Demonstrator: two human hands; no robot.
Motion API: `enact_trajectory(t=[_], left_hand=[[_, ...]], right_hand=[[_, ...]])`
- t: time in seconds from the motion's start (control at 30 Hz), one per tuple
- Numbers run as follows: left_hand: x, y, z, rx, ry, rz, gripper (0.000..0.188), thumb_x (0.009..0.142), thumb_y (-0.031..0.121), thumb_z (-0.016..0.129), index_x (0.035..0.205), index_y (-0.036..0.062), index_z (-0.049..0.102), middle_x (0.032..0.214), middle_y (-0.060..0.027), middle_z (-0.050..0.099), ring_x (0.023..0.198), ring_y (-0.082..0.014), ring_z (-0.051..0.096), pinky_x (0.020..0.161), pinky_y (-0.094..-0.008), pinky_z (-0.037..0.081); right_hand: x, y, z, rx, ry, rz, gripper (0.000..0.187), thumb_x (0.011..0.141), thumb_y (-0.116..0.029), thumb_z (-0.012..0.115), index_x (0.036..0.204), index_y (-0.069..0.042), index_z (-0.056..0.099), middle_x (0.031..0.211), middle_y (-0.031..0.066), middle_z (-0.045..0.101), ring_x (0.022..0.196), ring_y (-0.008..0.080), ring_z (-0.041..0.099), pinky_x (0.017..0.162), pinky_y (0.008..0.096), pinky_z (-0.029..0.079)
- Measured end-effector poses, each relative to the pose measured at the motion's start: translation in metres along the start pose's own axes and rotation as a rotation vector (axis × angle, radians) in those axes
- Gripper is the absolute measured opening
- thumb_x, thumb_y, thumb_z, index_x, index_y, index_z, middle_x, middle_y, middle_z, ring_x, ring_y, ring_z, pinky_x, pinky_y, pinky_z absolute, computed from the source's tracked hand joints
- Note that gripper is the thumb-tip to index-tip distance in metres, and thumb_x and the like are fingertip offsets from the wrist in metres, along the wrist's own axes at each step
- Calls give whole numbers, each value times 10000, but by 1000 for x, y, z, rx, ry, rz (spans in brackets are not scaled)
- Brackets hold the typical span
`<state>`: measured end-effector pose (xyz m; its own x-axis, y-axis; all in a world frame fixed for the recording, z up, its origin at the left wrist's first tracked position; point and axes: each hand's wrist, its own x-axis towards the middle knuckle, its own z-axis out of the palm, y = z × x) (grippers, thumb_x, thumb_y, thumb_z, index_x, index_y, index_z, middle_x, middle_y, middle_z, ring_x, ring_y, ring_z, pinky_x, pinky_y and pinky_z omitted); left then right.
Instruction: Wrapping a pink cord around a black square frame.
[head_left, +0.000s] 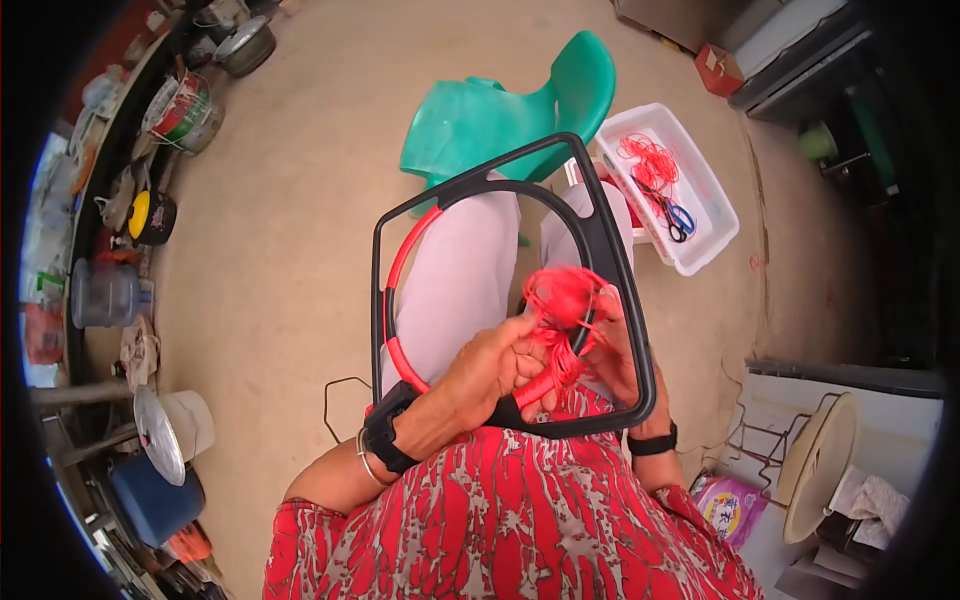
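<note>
A black rectangular frame (378, 262) with a rounded inner ring lies across my lap. Red cord (403, 245) is wound around stretches of the ring, with bare black between. At the ring's lower right a loose red cord bundle (565, 297) hangs together in a tangle. My left hand (500, 365) is closed, its thumb and fingers pinching the cord beside the ring. On the other side of the bundle, my right hand (618, 350) curls its fingers around strands of the same cord, partly behind the frame's side bar.
A green plastic chair (480, 125) stands ahead of my knees. Right of it, a white plastic bin (715, 205) holds loose red cord and scissors (678, 220). Pots, a water jug (100, 293) and a lidded bucket (190, 425) line the left. A round-topped stool (820, 465) lies tipped at right.
</note>
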<state>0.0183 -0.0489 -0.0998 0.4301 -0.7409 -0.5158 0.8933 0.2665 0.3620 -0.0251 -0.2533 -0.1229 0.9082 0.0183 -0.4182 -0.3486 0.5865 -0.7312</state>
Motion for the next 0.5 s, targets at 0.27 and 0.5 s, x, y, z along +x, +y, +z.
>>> enact_trajectory(t=[0.27,0.5], left_hand=[[1,-1,0,78,-71,13,506,979,411,359,885,-22,602,690,-199,640,480,-225,562,499,-317,459],[-3,-1,2,139,-74,64,236,926,168,513,958,-46,607,692,-189,635,483,-201,555,519,-313,467]], right_hand=[[-54,-31,-75,374,259,-441,368,879,-91,529,1232,-12,461,1115,77,574,1126,228,499,992,416,412],[-116,-48,-159,757,-111,-529,179,948,-176,492,1042,-29,450,765,11,403,594,109,417,484,252,412]])
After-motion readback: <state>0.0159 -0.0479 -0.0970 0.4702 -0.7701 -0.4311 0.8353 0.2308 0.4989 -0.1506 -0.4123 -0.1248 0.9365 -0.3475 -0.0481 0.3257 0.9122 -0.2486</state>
